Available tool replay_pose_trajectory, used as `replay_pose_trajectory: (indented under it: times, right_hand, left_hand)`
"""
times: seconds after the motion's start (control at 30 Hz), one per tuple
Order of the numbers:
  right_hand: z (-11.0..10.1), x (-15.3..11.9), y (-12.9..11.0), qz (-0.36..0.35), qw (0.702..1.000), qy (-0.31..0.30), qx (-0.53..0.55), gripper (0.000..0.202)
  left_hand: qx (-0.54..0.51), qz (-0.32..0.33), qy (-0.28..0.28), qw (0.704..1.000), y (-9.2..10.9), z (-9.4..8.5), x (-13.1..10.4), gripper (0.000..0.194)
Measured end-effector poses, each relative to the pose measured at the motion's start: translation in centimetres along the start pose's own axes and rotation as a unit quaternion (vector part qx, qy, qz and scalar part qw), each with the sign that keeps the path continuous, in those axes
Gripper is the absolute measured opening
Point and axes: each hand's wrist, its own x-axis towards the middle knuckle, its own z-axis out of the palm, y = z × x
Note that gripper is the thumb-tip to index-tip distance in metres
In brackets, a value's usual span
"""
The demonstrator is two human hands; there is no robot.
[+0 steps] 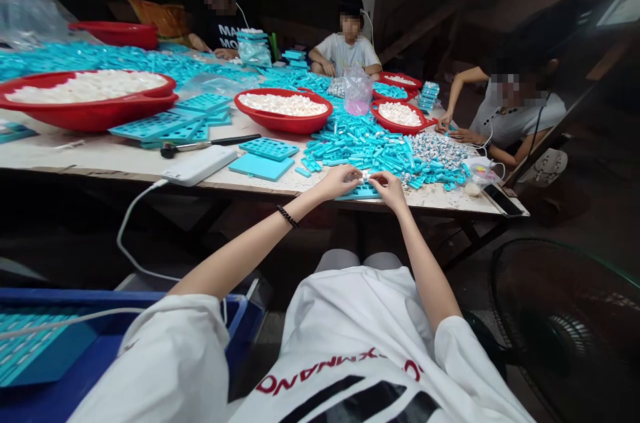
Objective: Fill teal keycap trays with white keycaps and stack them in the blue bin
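Observation:
At the near table edge, my left hand (344, 181) and my right hand (389, 187) meet with their fingertips close together. Both are closed in a pinch at small white pieces (365, 177), whose exact shape is too small to make out. Directly beneath the fingers lies a turquoise tray with slots (364, 193), partly covered by my hands. Just beyond them spreads a heap of turquoise plastic pieces (360, 143). To the right of that heap is a pile of small white-and-blue parts (440, 148).
Red basins (285, 124) of white pieces stand on the table. Left of my hands are a flat turquoise panel (261, 167), a white power strip (200, 166) and a black-handled tool (210, 144). A phone (501, 200) lies right; a fan (565, 329) stands below. Three people sit around the table.

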Motion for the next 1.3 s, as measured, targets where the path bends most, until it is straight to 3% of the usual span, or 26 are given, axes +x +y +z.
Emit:
replay_pose_trajectory:
  times: [0.1,0.27,0.47,0.6,0.7,0.97,1.13,1.3]
  right_hand:
    - [0.0,0.0,0.0,-0.001,1.0,0.022,0.001,0.026]
    - [-0.1,0.0,-0.2,-0.001,0.997,0.074,-0.003,0.026]
    - [-0.1,-0.2,-0.3,-0.011,0.989,0.15,-0.008,0.026]
    - [-0.1,-0.2,0.0,-0.01,0.984,0.174,-0.016,0.028]
    - [-0.1,-0.2,0.1,-0.006,0.984,0.175,-0.021,0.028]
    - [-0.2,-0.2,-0.2,0.003,0.986,0.163,-0.028,0.026]
    - [-0.2,-0.3,-0.6,-0.001,0.987,0.161,-0.029,0.026]
    - [-0.3,-0.4,-0.8,-0.007,0.987,0.161,-0.024,0.024]
  left_hand:
    - [0.006,-0.048,-0.004,0.999,-0.7,-0.3,1.9,0.059]
    - [-0.013,-0.095,-0.018,0.995,-1.3,-0.9,2.8,0.046]
    - [-0.082,-0.145,0.083,0.983,-1.8,-1.2,0.8,0.05]
    - [-0.173,-0.217,0.158,0.948,-2.6,-1.4,0.5,0.054]
    - [-0.275,-0.249,0.153,0.916,-2.9,-1.6,0.5,0.051]
    - [-0.451,-0.253,0.151,0.843,-2.0,-1.6,-0.5,0.048]
    - [-0.449,-0.268,0.19,0.831,-1.7,-1.3,-0.7,0.05]
    - [-0.436,-0.259,0.196,0.839,-1.0,-1.5,-0.5,0.053]
